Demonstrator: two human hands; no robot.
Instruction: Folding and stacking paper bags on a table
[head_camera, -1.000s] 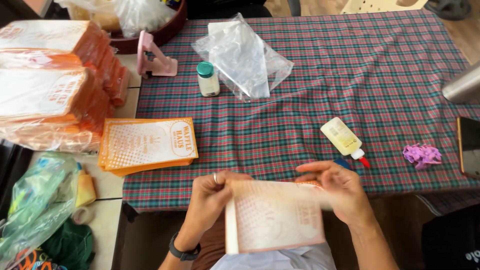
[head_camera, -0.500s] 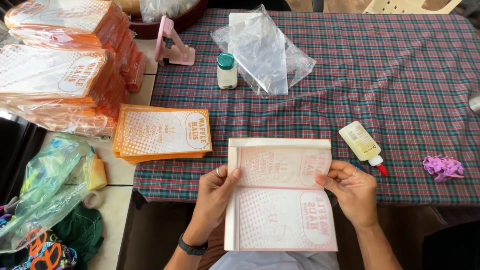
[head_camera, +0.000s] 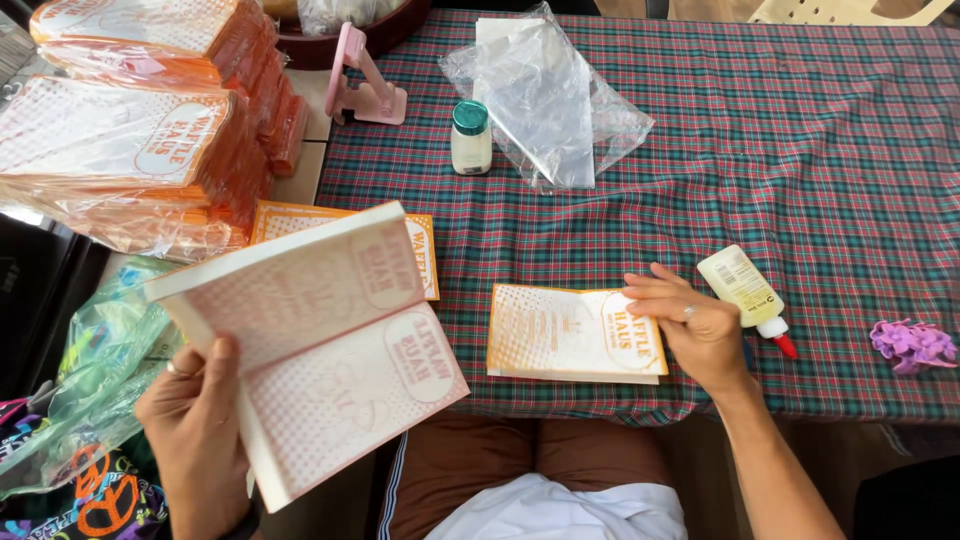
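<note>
Two hands, two lots of flat orange-and-white paper bags at the near edge of a plaid-covered surface (head_camera: 800, 150).

Left hand (head_camera: 195, 420): grip closed on a thick stack of bags (head_camera: 320, 340), held tilted off the surface, near left. Right hand (head_camera: 695, 325): fingers flat on a small pile of bags (head_camera: 570, 335), not clasping, near centre. Glue bottle (head_camera: 745, 290) just right of that hand. Far: small white jar (head_camera: 470, 138), clear plastic bag (head_camera: 545, 95). Far left: wrapped bag bundles (head_camera: 130, 140).
</note>
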